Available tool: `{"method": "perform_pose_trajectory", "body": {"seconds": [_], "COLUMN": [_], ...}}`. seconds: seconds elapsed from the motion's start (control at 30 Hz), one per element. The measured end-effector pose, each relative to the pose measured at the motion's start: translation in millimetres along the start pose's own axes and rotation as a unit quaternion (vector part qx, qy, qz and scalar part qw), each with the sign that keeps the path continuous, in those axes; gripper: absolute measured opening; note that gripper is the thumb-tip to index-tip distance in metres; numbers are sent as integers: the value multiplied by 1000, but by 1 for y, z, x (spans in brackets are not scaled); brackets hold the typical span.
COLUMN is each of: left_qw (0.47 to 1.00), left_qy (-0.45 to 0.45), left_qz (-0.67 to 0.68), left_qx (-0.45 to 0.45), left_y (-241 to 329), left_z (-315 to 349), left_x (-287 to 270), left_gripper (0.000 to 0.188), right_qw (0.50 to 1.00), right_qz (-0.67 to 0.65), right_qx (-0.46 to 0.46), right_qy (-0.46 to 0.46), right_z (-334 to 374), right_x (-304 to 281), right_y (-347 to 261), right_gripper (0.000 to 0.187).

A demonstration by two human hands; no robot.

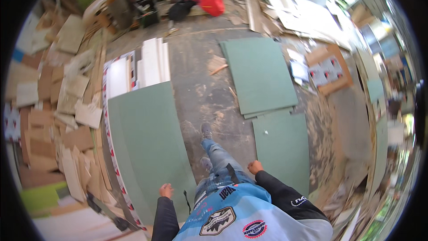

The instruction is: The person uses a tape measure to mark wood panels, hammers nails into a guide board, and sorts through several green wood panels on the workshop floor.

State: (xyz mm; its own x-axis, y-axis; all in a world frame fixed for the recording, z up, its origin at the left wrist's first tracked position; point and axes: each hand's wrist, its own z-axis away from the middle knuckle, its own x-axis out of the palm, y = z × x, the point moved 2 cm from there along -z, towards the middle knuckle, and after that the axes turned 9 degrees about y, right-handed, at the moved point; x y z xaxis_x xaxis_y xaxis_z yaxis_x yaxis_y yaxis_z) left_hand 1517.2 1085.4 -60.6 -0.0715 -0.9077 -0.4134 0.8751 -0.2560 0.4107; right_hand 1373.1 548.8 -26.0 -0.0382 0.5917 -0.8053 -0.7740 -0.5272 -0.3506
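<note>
My left hand (166,191) hangs over a large green panel (147,138) on the left, its fingers curled in with nothing showing in them. My right hand (255,167) is loosely closed too, near the edge of a smaller green panel (285,147) on the right. No object shows in it. Neither hand appears to touch a panel. Between the panels are my legs in jeans, one shoe (206,131) ahead of the other on the concrete floor. A dark strap (187,201) shows near my left hip, over the left panel.
Farther ahead on the right lies a stack of green boards (261,73). White boards (154,62) lie beyond the left panel. Wood offcuts (82,116) are heaped along the left. A red bag (212,3) sits at the far end; a wooden frame (329,69) lies right. Sawdust marks the floor.
</note>
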Motion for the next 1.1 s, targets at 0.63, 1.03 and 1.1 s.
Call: {"method": "perform_pose_trajectory", "body": {"seconds": [0.63, 1.03, 1.1], "left_qw": [868, 759, 735], "left_qy": [-229, -284, -282], "left_qz": [-370, -381, -425], "left_qx": [237, 445, 447], "left_y": [61, -12, -31], "left_z": [106, 278, 286], "left_x": [254, 451, 463], "left_gripper": [38, 43, 44], "right_qw": [810, 628, 622], "right_qz": [-410, -480, -506], "right_qx": [382, 531, 511], "right_qy": [173, 306, 309], "right_z": [305, 402, 373], "right_x": [80, 59, 40], "right_y": [266, 436, 452], "right_gripper": [16, 13, 12]}}
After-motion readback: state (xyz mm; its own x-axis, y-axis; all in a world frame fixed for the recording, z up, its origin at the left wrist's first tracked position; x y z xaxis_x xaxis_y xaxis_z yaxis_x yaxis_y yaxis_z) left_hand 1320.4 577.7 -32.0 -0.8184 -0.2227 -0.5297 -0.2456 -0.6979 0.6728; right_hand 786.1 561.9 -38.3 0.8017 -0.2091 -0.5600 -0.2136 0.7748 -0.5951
